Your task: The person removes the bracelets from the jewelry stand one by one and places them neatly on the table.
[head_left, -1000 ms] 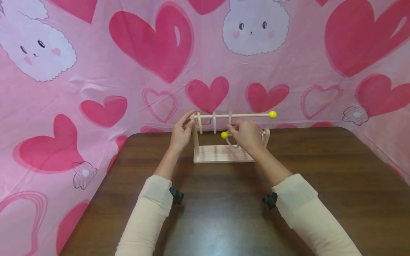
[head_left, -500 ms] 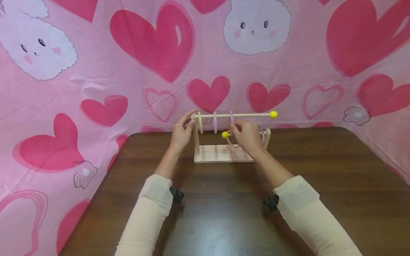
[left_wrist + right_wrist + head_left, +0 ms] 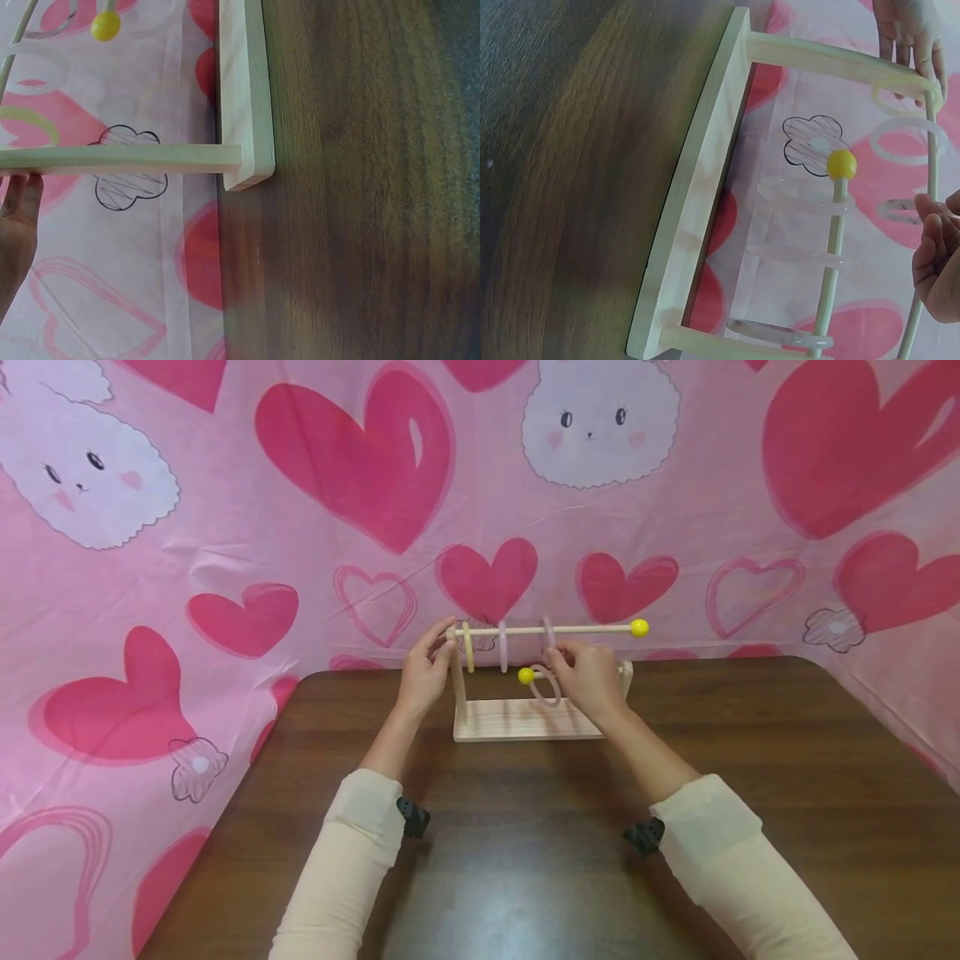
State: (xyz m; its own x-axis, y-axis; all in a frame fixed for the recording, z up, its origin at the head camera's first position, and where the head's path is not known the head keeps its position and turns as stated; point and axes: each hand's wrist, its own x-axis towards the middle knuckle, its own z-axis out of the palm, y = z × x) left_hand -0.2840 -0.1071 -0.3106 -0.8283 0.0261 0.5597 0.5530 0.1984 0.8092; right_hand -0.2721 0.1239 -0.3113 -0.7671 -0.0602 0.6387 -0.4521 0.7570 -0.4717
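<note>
A wooden stand (image 3: 525, 722) carries rings on two rods, each ending in a yellow ball. My left hand (image 3: 424, 675) holds the top of its left post (image 3: 135, 158), with fingertips showing past the post in the right wrist view. On the upper rod (image 3: 592, 629), my right hand (image 3: 592, 681) pinches a clear ring (image 3: 548, 633) at its lower edge. A yellow ring (image 3: 468, 648) and a pale ring (image 3: 503, 647) hang further left on that rod. The lower rod (image 3: 828, 292) bears several clear rings, one being the front ring (image 3: 545, 687); my right hand hides the others in the head view.
The stand is near the back edge of a dark wooden table (image 3: 480, 843). Close behind it hangs a pink cloth (image 3: 315, 527) printed with hearts and rabbit faces. Yellow balls (image 3: 639, 628) stick out at the rods' free ends.
My right hand has slid a little to the right along the upper rod with the pinched ring, which now tilts more. The left hand stays at the post.
</note>
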